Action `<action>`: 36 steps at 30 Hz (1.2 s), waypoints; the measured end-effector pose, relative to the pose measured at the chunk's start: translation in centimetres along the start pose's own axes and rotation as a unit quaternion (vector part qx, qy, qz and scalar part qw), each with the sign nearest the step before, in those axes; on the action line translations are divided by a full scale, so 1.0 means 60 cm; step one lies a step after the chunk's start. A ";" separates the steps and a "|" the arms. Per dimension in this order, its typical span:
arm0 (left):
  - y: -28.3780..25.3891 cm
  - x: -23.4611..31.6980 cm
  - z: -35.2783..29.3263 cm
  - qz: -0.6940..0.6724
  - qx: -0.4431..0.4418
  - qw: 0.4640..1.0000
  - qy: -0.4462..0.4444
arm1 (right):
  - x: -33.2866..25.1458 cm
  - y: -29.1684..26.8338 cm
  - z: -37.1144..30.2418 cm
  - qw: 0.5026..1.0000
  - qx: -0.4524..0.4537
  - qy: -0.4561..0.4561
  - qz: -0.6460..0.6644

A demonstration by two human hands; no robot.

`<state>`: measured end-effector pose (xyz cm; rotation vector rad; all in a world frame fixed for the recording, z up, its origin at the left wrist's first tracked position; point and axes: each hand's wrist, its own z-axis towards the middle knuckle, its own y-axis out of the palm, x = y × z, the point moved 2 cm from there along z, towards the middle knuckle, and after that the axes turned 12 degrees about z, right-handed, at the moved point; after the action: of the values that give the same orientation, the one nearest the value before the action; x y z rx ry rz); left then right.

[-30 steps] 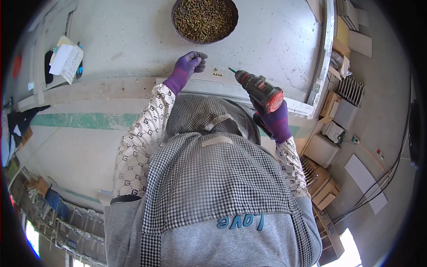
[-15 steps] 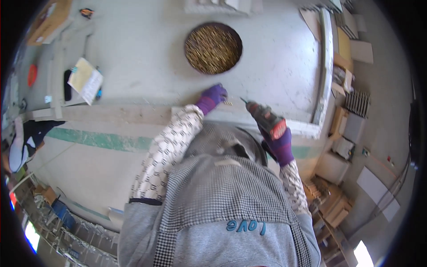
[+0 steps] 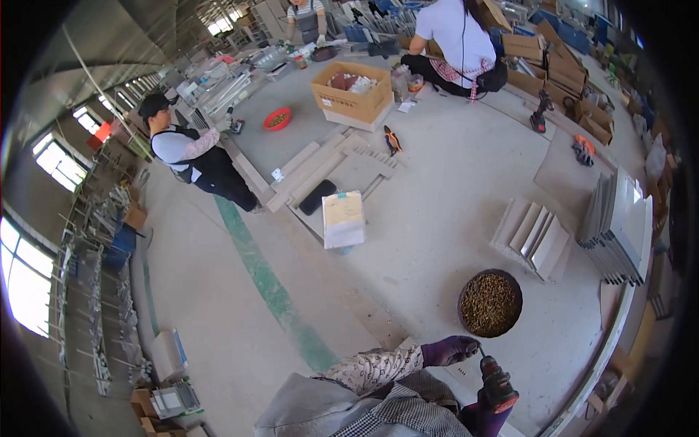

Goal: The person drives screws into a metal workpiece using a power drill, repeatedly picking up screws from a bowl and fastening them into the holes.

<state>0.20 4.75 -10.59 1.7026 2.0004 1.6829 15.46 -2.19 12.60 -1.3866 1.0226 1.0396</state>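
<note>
Wrapping your right hand point(image 3: 489, 422) round the drill point(image 3: 498, 386) by its handle, steady its bit point(image 3: 481, 352) and guard your left hand point(image 3: 451, 350) beside it, fingers bunched; I cannot tell if they pinch anything. Just beyond sits the dark round bowl point(image 3: 518, 300) of brassy fasteners point(image 3: 489, 302).

Surface: lg. grey table point(image 3: 429, 211), light soiling noted (specks nr. worker's edge). Directly on top: dk. round bowl point(image 3: 518, 295) nr. same edge; grey panels point(image 3: 547, 251) beyond bowl; orange-blk. pliers point(image 3: 392, 140); papers point(image 3: 344, 218), L side.
</note>
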 end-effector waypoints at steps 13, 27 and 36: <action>0.023 0.036 -0.006 0.011 -0.097 0.994 0.052 | 0.079 -0.007 -0.024 0.992 -0.077 -0.063 -0.083; 0.038 0.034 -0.025 -0.011 -0.097 0.994 0.039 | 0.141 -0.018 -0.014 0.987 -0.073 -0.111 -0.093; 0.027 0.028 -0.019 0.000 -0.083 0.995 0.059 | -0.054 0.018 -0.006 0.988 -0.071 -0.082 0.105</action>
<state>-0.06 4.90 -8.01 1.5853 1.8445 1.9316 13.64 -2.49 15.49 -1.3007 1.0028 1.3832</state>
